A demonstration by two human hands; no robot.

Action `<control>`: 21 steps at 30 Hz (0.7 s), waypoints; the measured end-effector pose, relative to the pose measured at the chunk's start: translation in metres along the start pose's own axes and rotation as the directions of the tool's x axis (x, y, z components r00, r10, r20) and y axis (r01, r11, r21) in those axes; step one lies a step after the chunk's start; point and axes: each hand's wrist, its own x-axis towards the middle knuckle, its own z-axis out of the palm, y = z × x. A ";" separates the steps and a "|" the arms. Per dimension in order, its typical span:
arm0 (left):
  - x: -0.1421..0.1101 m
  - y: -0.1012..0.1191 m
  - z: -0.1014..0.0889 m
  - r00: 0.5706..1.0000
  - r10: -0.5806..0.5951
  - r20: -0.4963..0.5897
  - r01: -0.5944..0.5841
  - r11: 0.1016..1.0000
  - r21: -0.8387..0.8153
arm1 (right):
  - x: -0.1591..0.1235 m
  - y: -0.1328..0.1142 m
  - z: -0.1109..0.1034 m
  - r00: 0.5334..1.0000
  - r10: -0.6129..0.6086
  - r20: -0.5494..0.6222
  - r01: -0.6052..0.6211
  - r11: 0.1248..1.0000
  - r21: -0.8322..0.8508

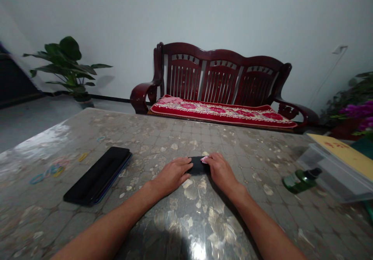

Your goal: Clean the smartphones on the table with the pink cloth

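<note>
A small dark rectangular slab, which looks like a phone (197,166), lies flat on the patterned tabletop between my hands. My left hand (174,174) grips its left end, the fingers along the top and the thumb near the close edge. At the other end, my right hand (220,170) is closed on a small pink-and-white cloth (204,159), pressed against the slab's dark surface. The fingers partly hide both the cloth and the slab's right end. Left of my arms rests a stack of black flat devices (99,176), with bluish edges showing below the top one.
Colourful rubber bands (54,170) lie at the table's left. On the right are a green spray bottle (301,180) on its side and a clear plastic box (329,174) topped by a yellow folder (346,151). A wooden bench (221,77) stands beyond the table (157,135).
</note>
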 end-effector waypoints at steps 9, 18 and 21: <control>0.001 -0.006 0.006 1.000 -0.013 -0.019 0.012 0.998 -0.058 | -0.006 -0.015 -0.001 0.998 -0.062 -0.001 0.062 0.998 0.032; 0.001 -0.009 0.005 1.000 -0.006 -0.030 0.004 0.999 -0.048 | -0.016 0.003 -0.014 0.996 0.087 -0.034 -0.089 0.993 -0.074; 0.001 -0.009 0.006 1.000 -0.017 -0.020 0.015 0.998 -0.053 | -0.020 -0.002 -0.013 0.999 0.049 -0.023 -0.050 0.998 -0.047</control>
